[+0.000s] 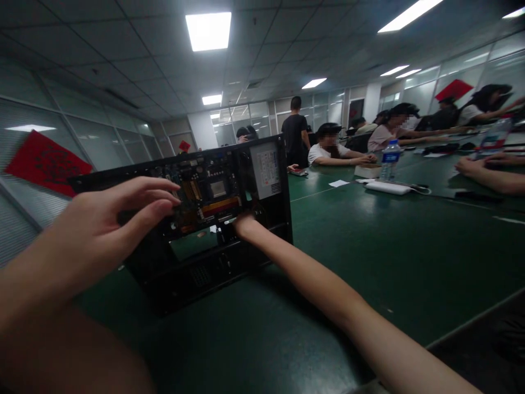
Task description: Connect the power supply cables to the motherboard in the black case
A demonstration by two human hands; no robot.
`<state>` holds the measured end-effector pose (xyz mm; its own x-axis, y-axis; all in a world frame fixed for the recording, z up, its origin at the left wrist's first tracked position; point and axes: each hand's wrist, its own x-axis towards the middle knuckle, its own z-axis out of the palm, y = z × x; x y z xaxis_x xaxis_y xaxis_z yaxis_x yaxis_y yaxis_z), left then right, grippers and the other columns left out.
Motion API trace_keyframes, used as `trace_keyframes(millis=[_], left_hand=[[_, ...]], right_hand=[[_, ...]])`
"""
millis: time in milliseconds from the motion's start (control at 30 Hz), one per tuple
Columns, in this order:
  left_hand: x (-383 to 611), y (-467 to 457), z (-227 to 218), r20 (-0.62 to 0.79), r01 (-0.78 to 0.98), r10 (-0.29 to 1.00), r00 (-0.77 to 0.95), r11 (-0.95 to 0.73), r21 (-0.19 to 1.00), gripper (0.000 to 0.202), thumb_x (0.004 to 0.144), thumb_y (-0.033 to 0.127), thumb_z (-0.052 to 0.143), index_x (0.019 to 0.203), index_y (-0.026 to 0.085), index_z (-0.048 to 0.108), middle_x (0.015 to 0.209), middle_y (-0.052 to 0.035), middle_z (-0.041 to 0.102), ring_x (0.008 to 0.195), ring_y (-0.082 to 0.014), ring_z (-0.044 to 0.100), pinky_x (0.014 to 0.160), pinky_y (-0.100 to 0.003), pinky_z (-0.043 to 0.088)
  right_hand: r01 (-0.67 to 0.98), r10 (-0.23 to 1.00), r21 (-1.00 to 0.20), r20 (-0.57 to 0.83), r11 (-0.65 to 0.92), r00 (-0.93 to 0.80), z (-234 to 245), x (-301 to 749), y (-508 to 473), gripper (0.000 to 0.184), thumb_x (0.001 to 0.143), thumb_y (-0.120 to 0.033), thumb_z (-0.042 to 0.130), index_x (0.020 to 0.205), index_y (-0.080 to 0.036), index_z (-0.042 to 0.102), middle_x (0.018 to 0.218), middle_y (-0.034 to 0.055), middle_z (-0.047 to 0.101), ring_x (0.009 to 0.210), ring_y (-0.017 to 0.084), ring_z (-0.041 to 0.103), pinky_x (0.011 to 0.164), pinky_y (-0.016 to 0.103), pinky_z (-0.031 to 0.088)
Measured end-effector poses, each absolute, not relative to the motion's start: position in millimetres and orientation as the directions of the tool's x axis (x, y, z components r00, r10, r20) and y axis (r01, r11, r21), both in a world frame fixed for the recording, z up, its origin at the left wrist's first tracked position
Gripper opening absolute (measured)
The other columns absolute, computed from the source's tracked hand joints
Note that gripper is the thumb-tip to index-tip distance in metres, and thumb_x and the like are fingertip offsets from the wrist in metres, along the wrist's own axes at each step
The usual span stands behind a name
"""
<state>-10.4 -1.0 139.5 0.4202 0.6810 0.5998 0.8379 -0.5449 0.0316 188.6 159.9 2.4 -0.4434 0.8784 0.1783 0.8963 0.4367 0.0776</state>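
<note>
1. The table (348,241) has a smooth, dark green top with a dull sheen, softly reflecting the ceiling lights (208,32).
2. On it, just in front of the wearer, stands an open computer case (209,271): a boxy, black shell with straight edges, tilted in the view.
3. The left hand (109,221) is bare and raised before the left part of the case, fingers loosely curved, with a small gap between thumb and fingertips; whether it touches the case is unclear.
4. The right hand (245,224) reaches into the case below the circuit board (180,183). Its fingers are blurred and hidden, so I cannot tell whether they grip anything.
5. The board is dark and crowded, with a square, silvery socket (219,189) and long slots in yellow and reddish tones.
6. At the case's upper right sits a grey metal box (266,171) with a printed label.
7. Farther right on the table are a clear plastic bottle (391,158) with a blue label and a white, rounded block (388,188).
</note>
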Motion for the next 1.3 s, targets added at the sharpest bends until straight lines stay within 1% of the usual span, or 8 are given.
trace_keyframes(millis=[67,200,333,533,700,900,1067,1300], left_hand=[[-16.7,3.0,133.8,0.604,0.847,0.686,0.406,-0.53,0.032,0.069,0.085,0.085,0.041,0.116,0.032,0.071,0.104,0.0025,0.079,0.09,-0.0256,0.074,0.078,-0.036,0.06],[-23.3,39.6,115.3,0.259,0.875,0.855,0.45,-0.48,0.066,0.072,0.08,0.083,0.047,0.12,0.029,0.072,0.104,-0.0026,0.08,0.09,-0.0291,0.075,0.075,-0.037,0.062],[-15.4,75.2,105.0,0.14,0.871,0.872,0.47,-0.484,0.09,0.07,0.082,0.078,0.053,0.125,0.026,0.072,0.118,-0.0065,0.077,0.102,-0.0292,0.074,0.085,-0.034,0.061],[1.5,95.2,96.4,0.036,0.827,0.836,0.548,-0.547,0.127,0.07,0.086,0.069,0.056,0.138,0.023,0.065,0.135,-0.0075,0.071,0.117,-0.027,0.069,0.101,-0.033,0.055],[11.9,117.9,80.5,-0.014,0.814,0.818,0.575,-0.571,0.103,0.073,0.087,0.067,0.056,0.143,0.021,0.06,0.144,-0.0105,0.065,0.124,-0.0283,0.066,0.109,-0.037,0.05],[32.4,146.1,58.7,0.04,0.757,0.761,0.648,-0.649,0.08,0.058,0.09,0.057,0.05,0.126,0.015,0.065,0.13,-0.0147,0.071,0.113,-0.0286,0.068,0.102,-0.039,0.052],[43.4,161.9,42.9,0.09,0.751,0.754,0.65,-0.656,0.072,0.047,0.089,0.056,0.046,0.102,0.016,0.067,0.108,-0.0133,0.075,0.094,-0.028,0.07,0.083,-0.036,0.054],[44.8,176.3,31.2,0.068,0.764,0.773,0.63,-0.634,0.118,0.045,0.087,0.058,0.049,0.101,0.019,0.066,0.11,-0.0127,0.076,0.098,-0.0282,0.07,0.085,-0.035,0.055]], right_hand=[[0.921,0.911,0.09,0.14,0.378,-0.388,9.0,197.9,154.2,0.025,0.082,-0.001,0.067,0.103,-0.004,0.079,0.105,0.0279,0.076,0.102,0.039,0.076,0.084,0.049,0.062],[0.898,0.887,0.063,0.142,0.435,-0.44,30.8,224.9,138.6,0.03,0.082,-0.016,0.078,0.111,-0.012,0.077,0.116,0.0202,0.076,0.106,0.032,0.075,0.083,0.035,0.06],[0.821,0.78,-0.023,0.329,0.57,-0.533,39.3,236.7,130.7,0.036,0.083,-0.018,0.08,0.117,-0.011,0.071,0.122,0.0187,0.073,0.111,0.029,0.071,0.084,0.031,0.056],[0.83,0.736,-0.08,0.515,0.551,-0.439,32.4,230.0,136.6,0.037,0.095,-0.021,0.068,0.128,-0.007,0.058,0.121,0.0203,0.071,0.107,0.029,0.07,0.085,0.035,0.052],[0.768,0.706,-0.22,0.596,0.601,-0.382,34.7,230.8,141.0,0.034,0.094,-0.016,0.062,0.127,-0.009,0.056,0.117,0.0163,0.073,0.105,0.027,0.069,0.083,0.034,0.051],[0.607,0.711,-0.406,0.558,0.683,-0.427,39.8,235.0,141.3,0.036,0.078,-0.006,0.064,0.114,-0.011,0.068,0.111,0.011,0.076,0.1,0.022,0.071,0.084,0.028,0.051],[0.551,0.717,-0.473,0.56,0.688,-0.414,39.8,235.6,145.0,0.037,0.074,-0.007,0.066,0.11,-0.009,0.071,0.106,0.01,0.076,0.096,0.021,0.071,0.082,0.028,0.052],[0.505,0.705,-0.502,0.587,0.703,-0.398,36.8,235.4,153.0,0.035,0.071,-0.007,0.063,0.105,-0.011,0.071,0.106,0.009,0.076,0.096,0.021,0.07,0.084,0.029,0.053]])
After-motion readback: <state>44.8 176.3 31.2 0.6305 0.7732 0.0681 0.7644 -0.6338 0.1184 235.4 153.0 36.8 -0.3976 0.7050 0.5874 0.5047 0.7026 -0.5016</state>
